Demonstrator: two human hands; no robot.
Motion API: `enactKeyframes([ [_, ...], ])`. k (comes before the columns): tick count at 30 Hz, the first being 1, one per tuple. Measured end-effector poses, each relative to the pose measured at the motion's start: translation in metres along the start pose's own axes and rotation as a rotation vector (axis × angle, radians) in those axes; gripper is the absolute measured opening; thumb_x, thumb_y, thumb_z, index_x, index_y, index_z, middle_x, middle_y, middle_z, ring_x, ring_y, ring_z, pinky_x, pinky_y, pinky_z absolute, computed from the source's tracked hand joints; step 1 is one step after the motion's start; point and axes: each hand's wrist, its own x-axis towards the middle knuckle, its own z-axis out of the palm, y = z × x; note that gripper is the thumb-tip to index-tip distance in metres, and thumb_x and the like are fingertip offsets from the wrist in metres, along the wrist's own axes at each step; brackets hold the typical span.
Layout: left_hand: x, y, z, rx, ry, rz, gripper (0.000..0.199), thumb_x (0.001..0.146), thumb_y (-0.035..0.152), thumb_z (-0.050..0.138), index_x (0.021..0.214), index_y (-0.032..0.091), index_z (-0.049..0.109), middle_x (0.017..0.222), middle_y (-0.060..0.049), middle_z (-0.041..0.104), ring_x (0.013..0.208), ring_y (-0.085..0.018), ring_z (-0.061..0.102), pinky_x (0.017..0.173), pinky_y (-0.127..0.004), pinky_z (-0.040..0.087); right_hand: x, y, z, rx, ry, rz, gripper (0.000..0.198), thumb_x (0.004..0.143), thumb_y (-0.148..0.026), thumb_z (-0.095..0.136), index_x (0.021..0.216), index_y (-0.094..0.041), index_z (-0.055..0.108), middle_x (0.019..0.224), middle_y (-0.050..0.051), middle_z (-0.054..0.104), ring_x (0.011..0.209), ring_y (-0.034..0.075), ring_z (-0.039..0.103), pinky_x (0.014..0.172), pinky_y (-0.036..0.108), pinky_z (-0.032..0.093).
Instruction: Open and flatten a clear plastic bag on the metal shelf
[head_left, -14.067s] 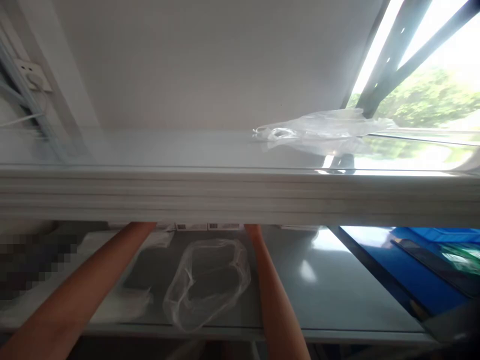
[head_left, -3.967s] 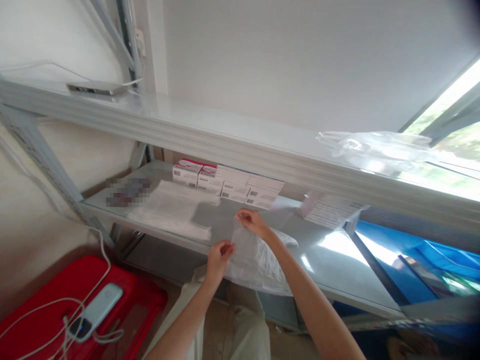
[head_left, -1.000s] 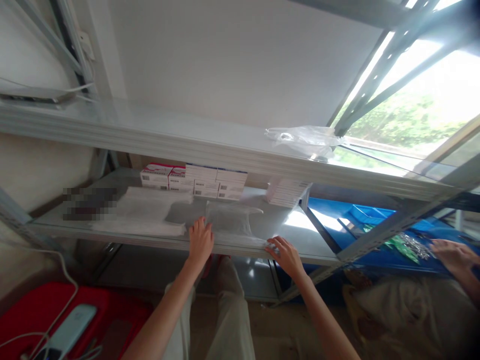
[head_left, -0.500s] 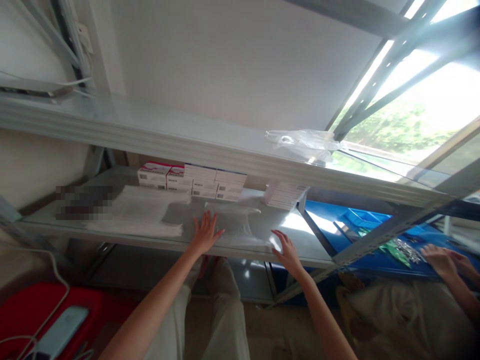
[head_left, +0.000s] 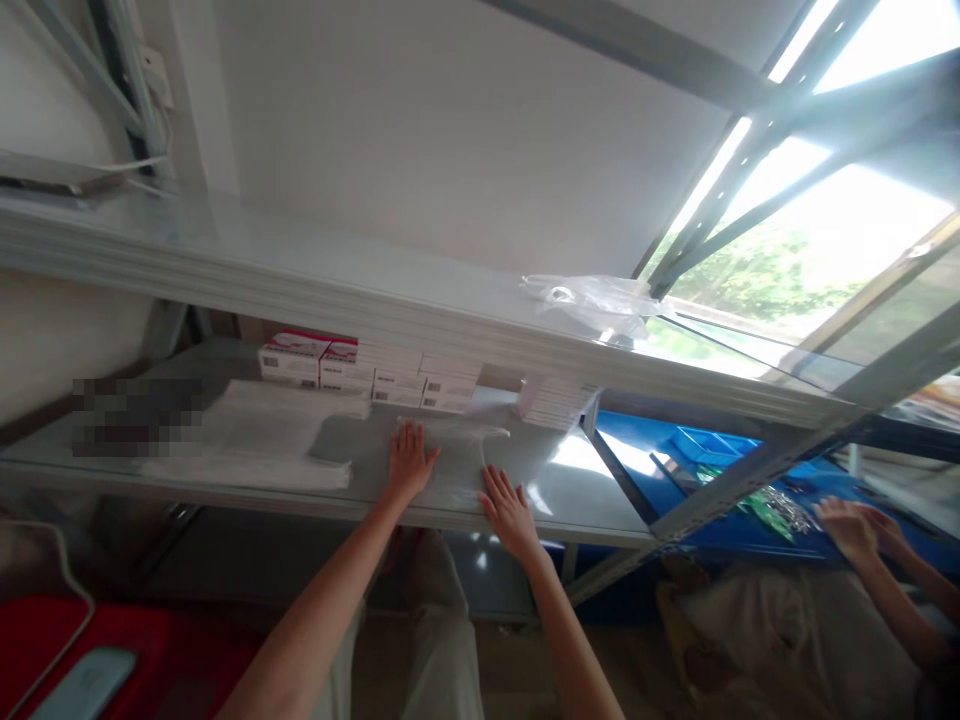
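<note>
A clear plastic bag (head_left: 456,462) lies flat on the grey shelf (head_left: 360,480) in front of me. My left hand (head_left: 410,462) rests on its left side with the fingers stretched out. On its right edge, near the handle cut-out, lies my right hand (head_left: 510,508), fingers extended and palm down. To the left is a stack of whitish plastic bags (head_left: 262,430) with similar handles. Small white boxes (head_left: 427,385) stand in a row behind the bags, some with red tops (head_left: 300,345).
An upper shelf (head_left: 337,300) crosses above, holding a crumpled clear bag (head_left: 592,300). To the right, a co-worker's hands (head_left: 855,525) are over a blue table (head_left: 697,510) with green packets and small metallic pieces. A phone (head_left: 90,685) lies on something red at lower left.
My right hand has moved left and come down on the bag's right side. My left hand stays on the bag's left part. The view has shifted slightly.
</note>
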Motion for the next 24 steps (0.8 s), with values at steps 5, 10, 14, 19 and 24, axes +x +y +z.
enactKeyframes([
  [5,-0.001,0.003,-0.005,0.020,-0.015,-0.002,0.066,0.094,0.050,0.030,0.140,0.004,0.037,0.148,-0.022,0.026,0.138,-0.033,0.023,0.112,-0.052,0.017,-0.001,0.024,-0.013,-0.006,0.035,0.183,0.055,0.097,-0.044,0.017,0.148,-0.022,0.016,0.154,0.005,0.015,0.143,0.022,0.008,0.111,0.057,0.007],
  [10,-0.001,0.005,-0.009,0.027,-0.024,-0.025,0.065,0.093,0.048,0.033,0.140,0.004,0.037,0.147,-0.022,0.027,0.138,-0.034,0.023,0.111,-0.051,0.018,0.050,-0.047,-0.023,0.068,0.204,-0.040,0.054,0.098,-0.038,0.018,0.148,-0.019,0.016,0.153,0.006,0.019,0.143,0.020,0.007,0.113,0.052,0.010],
  [14,-0.002,0.005,-0.013,0.043,-0.057,-0.020,0.055,0.093,0.032,0.032,0.140,0.003,0.036,0.147,-0.022,0.028,0.138,-0.033,0.023,0.112,-0.050,0.019,0.093,-0.096,-0.009,0.159,0.112,-0.193,0.050,0.098,-0.033,0.018,0.145,-0.019,0.029,0.150,0.005,0.029,0.141,0.019,0.017,0.114,0.046,0.016],
  [19,0.000,0.004,-0.013,0.003,-0.047,-0.026,0.070,0.090,0.047,0.037,0.139,-0.002,0.035,0.147,-0.024,0.026,0.138,-0.035,0.021,0.113,-0.049,0.016,0.112,-0.068,0.006,0.114,0.107,-0.048,0.049,0.098,-0.039,0.019,0.141,-0.024,0.037,0.149,0.003,0.031,0.140,0.023,0.023,0.111,0.055,0.014],
  [24,0.001,0.005,-0.013,-0.034,-0.053,-0.047,0.074,0.089,0.053,0.039,0.140,-0.001,0.034,0.148,-0.023,0.024,0.139,-0.034,0.019,0.113,-0.049,0.017,0.113,-0.004,0.001,0.051,0.052,0.231,0.050,0.098,-0.042,0.017,0.145,-0.026,0.028,0.152,0.002,0.023,0.141,0.023,0.017,0.109,0.061,0.009],
])
